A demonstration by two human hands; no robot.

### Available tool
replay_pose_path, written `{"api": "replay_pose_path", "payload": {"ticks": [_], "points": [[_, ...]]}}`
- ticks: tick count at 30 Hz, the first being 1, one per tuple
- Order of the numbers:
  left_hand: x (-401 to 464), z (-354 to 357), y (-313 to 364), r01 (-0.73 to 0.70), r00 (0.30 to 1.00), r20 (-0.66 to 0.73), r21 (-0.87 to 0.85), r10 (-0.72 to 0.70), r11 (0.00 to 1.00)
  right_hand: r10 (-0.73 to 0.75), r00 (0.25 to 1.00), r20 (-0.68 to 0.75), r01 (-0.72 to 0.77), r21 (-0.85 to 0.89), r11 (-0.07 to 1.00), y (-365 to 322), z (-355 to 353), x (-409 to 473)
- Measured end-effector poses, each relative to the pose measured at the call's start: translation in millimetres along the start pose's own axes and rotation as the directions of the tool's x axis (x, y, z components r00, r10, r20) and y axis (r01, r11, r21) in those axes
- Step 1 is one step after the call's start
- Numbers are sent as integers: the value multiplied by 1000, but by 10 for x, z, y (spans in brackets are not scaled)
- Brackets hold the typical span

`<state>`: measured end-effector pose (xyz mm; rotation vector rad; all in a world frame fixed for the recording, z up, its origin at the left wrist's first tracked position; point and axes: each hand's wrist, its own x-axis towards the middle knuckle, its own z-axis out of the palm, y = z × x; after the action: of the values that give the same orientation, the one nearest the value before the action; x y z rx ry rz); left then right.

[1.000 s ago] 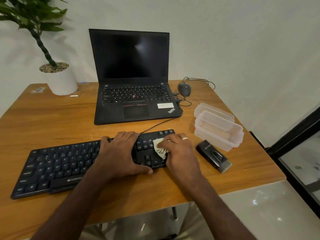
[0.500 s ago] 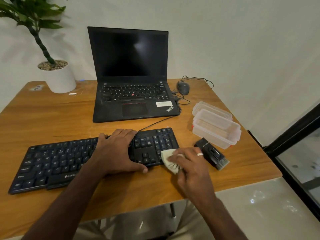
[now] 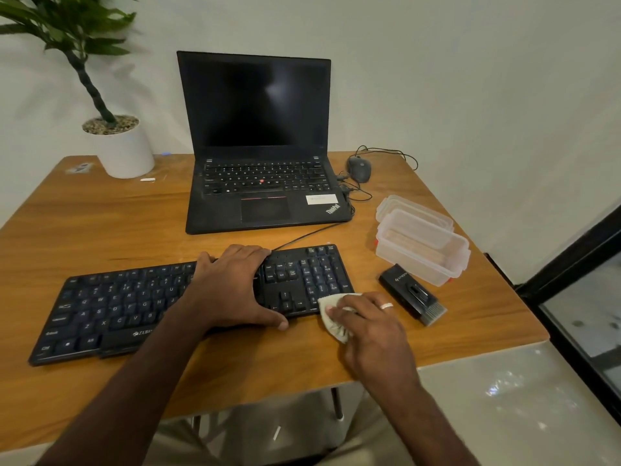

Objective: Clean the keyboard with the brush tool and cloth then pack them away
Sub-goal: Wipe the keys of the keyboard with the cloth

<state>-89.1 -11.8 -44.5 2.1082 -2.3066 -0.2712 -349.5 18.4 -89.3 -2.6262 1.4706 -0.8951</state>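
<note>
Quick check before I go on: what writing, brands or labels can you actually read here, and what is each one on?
"ThinkPad": palm rest of the black open laptop.
"ZEBR", rest hidden by the left hand: front edge of the black wired keyboard.
Letter keys such as Q, W, E, A, S, Z, X: same keyboard.
White sticker on the laptop: too blurred.
Logo on the black brush tool: too small.

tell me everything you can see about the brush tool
The brush tool is a black, plastic-looking bar with small pale print near its far end, a raised slider in the middle and grey bristles at its near end. It lies flat and untouched on the table, angled, between the right hand and the clear box.
</note>
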Motion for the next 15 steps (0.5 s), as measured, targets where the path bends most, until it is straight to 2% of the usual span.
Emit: {"api": "replay_pose_path", "payload": {"ticks": [5, 8, 15], "points": [[3, -13, 10, 1, 1000, 3, -5, -1, 1000, 183, 982, -52, -183, 16, 983, 217, -144, 20], [-9, -5, 7, 3, 1000, 0, -9, -3, 1000, 268, 963, -23, -267, 54, 962, 166, -167, 14], [-5, 20, 0, -2, 1000, -11, -18, 1, 1000, 358, 934, -5, -356, 82, 931, 70, -197, 140]]}}
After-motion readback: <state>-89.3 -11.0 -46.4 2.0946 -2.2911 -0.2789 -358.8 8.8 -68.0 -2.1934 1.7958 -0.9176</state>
